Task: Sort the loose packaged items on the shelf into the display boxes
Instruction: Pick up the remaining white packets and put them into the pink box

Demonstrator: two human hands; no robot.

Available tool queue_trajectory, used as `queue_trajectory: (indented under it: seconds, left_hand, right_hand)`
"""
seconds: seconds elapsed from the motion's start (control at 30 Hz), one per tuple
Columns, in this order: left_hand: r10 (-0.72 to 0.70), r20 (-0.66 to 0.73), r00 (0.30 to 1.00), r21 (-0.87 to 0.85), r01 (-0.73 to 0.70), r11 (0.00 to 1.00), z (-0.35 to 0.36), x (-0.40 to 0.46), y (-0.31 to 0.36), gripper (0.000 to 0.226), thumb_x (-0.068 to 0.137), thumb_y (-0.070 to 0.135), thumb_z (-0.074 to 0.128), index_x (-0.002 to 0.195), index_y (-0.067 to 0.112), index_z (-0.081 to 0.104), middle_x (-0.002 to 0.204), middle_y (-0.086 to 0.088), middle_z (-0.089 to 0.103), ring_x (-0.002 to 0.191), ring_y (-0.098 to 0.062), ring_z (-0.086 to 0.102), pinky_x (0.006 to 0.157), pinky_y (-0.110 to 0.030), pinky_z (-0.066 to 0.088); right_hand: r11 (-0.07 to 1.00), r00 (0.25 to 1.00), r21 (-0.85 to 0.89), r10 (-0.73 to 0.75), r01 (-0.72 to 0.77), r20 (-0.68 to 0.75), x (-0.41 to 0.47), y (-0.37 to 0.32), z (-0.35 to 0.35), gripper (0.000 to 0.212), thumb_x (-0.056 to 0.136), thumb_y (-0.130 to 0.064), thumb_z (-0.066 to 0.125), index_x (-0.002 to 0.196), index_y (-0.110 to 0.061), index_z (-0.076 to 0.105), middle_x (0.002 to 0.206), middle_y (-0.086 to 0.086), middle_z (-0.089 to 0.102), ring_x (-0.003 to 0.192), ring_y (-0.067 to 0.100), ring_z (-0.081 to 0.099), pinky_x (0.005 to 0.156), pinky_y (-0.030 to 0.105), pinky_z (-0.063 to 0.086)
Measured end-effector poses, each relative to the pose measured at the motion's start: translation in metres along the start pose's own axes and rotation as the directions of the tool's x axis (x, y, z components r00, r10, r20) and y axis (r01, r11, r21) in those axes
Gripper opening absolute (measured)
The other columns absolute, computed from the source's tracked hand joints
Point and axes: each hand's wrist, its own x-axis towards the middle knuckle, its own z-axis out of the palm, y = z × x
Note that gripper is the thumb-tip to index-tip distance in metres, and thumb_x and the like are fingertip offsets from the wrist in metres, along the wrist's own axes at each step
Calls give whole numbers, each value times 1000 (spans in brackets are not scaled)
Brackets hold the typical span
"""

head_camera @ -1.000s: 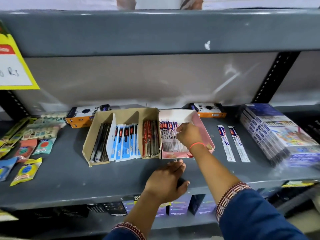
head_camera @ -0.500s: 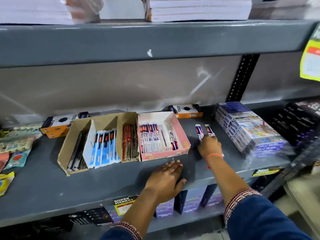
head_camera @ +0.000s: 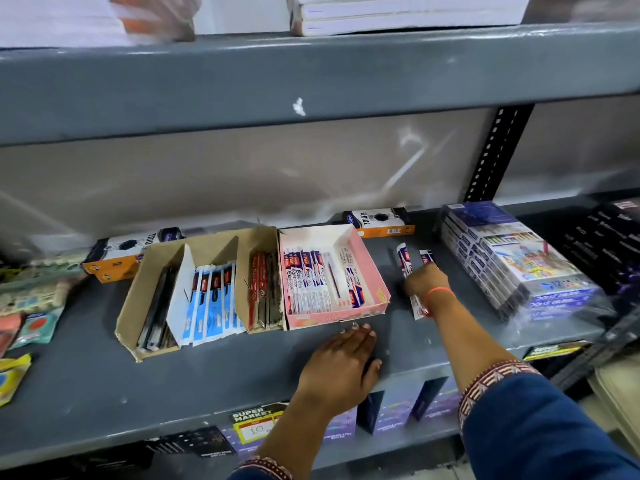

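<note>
Right hand [head_camera: 426, 282] closes its fingers over the two loose pen packets [head_camera: 403, 259] lying on the shelf [head_camera: 104, 382], at three o'clock of the pink display box [head_camera: 375, 271]. Whether both are pinched I cannot tell. Better to gather them flat together, lift clear of the box wall, then lay them beside matching packets. Left hand [head_camera: 341, 367] rests spread, flat, at six o'clock of that box.

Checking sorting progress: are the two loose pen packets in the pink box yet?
Out. The two loose pen packets lie on the shelf right of the pink box, under the right hand.
</note>
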Motion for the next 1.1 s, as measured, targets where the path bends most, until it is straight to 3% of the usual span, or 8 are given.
queue_trajectory:
  seconds: [0.03, 0.1, 0.17, 0.27, 0.5, 0.7, 0.9, 1.1]
  left_hand:
    - [-1, 0, 1000, 2, 1, 1000, 0, 0, 0, 53, 94, 41, 31, 139, 14, 31, 148, -4, 33, 135, -18, 28, 110, -29, 13]
    - [-9, 0, 1000, -14, 9, 1000, 0, 0, 1, 53, 94, 42, 32, 139, 14, 31, 148, -4, 33, 135, -17, 28, 109, -28, 14]
    - [-12, 0, 1000, -26, 12, 1000, -1, 0, 0, 53, 94, 43, 32, 140, 16, 30, 149, -1, 31, 136, -15, 25, 108, -26, 14]
    - [-19, 21, 1000, -44, 20, 999, -2, 1, -2, 53, 94, 43, 33, 140, 17, 28, 150, 1, 28, 136, -13, 21, 108, -25, 14]
    - [-11, 47, 999, -58, 13, 998, -7, 0, -5, 52, 94, 43, 34, 140, 18, 30, 150, 2, 28, 136, -13, 23, 107, -25, 19]
    - [-48, 3, 999, -29, 48, 998, -10, -10, -21, 53, 92, 47, 33, 138, 20, 34, 148, 2, 33, 134, -12, 28, 104, -27, 28]
    - [-51, -10, 999, 9, 51, 999, -9, -10, -21, 53, 92, 46, 33, 136, 18, 37, 145, 0, 39, 131, -15, 35, 97, -31, 39]
    - [-77, 35, 996, 7, 76, 997, -9, -11, -22, 54, 93, 47, 30, 140, 19, 30, 149, 2, 30, 135, -13, 27, 100, -31, 35]
  right_hand:
    - [999, 999, 37, 16, -17, 32, 1, 1, -2, 32, 80, -2, 60, 110, 7, 56, 105, 24, 62, 99, 33, 61, 85, 35, 45]
    - [982, 994, 182, 28, -47, 102, -1, 4, -8, 12, 74, 3, 67, 78, 0, 56, 70, 15, 50, 62, 24, 48, 72, 31, 38]
    - [937, 991, 344, 6, -53, 134, -7, 6, -14, 27, 72, 8, 68, 60, -7, 48, 56, 10, 41, 46, 18, 38, 61, 27, 39]
    - [813, 985, 581, -67, -37, 157, -27, 2, -22, 33, 74, 13, 64, 58, -11, 51, 35, 0, 53, 25, 6, 44, 31, 11, 31]
    - [692, 916, 721, -282, -10, 284, -85, -4, -35, 28, 79, 6, 62, 65, -18, 58, 42, -8, 64, 52, 10, 48, 41, 15, 31]
    - [596, 836, 803, -427, -26, 344, -111, 1, -32, 26, 79, 10, 61, 68, -14, 60, 52, -5, 71, 47, 1, 64, 44, 10, 47]
    - [593, 811, 805, -456, -31, 367, -118, -2, -28, 25, 78, 11, 62, 69, -12, 58, 55, -3, 72, 49, 3, 65, 47, 12, 48]
    - [614, 809, 789, -467, 7, 356, -117, -13, -22, 24, 77, 8, 64, 75, -15, 61, 60, -5, 74, 52, 4, 67, 49, 14, 52]
